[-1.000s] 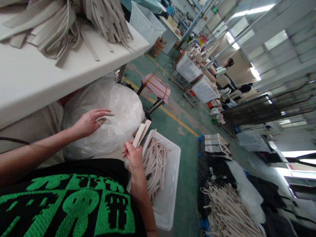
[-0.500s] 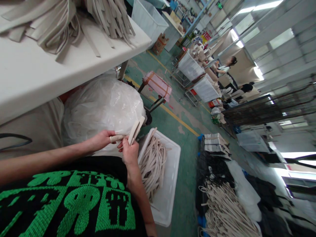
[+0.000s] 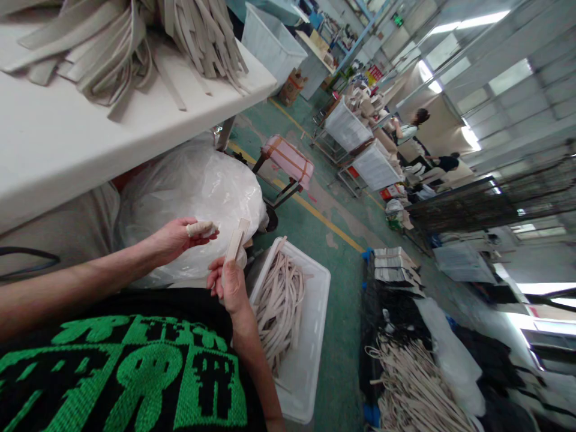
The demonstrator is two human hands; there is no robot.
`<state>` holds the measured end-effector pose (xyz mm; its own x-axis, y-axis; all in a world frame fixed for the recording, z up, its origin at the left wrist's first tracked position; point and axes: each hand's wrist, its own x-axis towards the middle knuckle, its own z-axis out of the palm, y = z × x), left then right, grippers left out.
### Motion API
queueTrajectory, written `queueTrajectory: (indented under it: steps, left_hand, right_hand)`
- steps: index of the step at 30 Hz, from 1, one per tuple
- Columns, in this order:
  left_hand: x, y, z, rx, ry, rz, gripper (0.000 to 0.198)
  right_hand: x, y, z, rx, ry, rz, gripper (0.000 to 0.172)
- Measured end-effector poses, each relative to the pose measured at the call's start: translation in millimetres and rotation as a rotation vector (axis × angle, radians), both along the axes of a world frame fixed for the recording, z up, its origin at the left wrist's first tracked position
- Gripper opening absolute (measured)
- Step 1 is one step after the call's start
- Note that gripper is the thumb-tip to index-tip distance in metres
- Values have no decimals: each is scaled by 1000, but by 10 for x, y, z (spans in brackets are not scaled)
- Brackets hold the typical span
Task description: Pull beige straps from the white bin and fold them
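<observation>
My right hand (image 3: pixel 231 283) grips a beige fabric strap (image 3: pixel 236 241), whose end sticks up past the thumb. To the left of it, my left hand (image 3: pixel 188 237) is apart from the strap, with its fingers loosely stretched and nothing visible in them. A pale wrap (image 3: pixel 200 228) covers one of its fingers. Both hands are in front of a large clear plastic bag (image 3: pixel 198 180) with whitish contents. Beside my right forearm stands a white plastic bin (image 3: pixel 314 336) with a tangle of beige straps (image 3: pixel 279 300) inside.
A white table (image 3: pixel 148 138) at upper left bears heaps of beige straps (image 3: pixel 103 54). A pink-topped stool (image 3: pixel 288 159) stands on the green floor beyond the bag. At lower right lies another strap pile (image 3: pixel 418 384). Carts with white bins (image 3: pixel 348 123) and a person (image 3: pixel 408 129) are farther back.
My left hand has let go of the strap and drawn back to the left and slightly up. My right hand, still holding the strap, has shifted slightly left and down.
</observation>
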<state>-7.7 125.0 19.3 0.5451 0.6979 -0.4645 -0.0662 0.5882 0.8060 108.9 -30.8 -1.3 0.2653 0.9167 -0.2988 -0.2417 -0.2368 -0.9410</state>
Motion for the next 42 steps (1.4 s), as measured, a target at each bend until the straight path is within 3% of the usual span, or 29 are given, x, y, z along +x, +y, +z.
queueTrajectory:
  steps: [3, 7, 16, 21, 29, 37, 42]
  left_hand:
    - [29, 18, 97, -257, -71, 150, 11]
    - [23, 41, 183, -394, -95, 220, 21]
    - [68, -23, 147, -384, -133, 194, 20]
    - [57, -42, 53, -368, -153, 163, 17]
    - [-3, 2, -77, -250, -46, 103, 32]
    - [-151, 213, -22, 102, 174, -246, 44]
    - [-118, 132, 12, 284, 215, -522, 43]
  right_hand:
    - [-19, -94, 1, -68, -61, 111, 85]
    - [-70, -150, -8, -140, -147, 161, 83]
    - [-87, -33, -16, -184, -303, 204, 83]
    - [-78, 10, -61, -203, -291, 197, 86]
    - [-46, 58, -125, -263, -274, 244, 82]
    - [-10, -20, -145, -305, -243, 304, 78]
    - [-15, 12, -101, -313, -225, 328, 74]
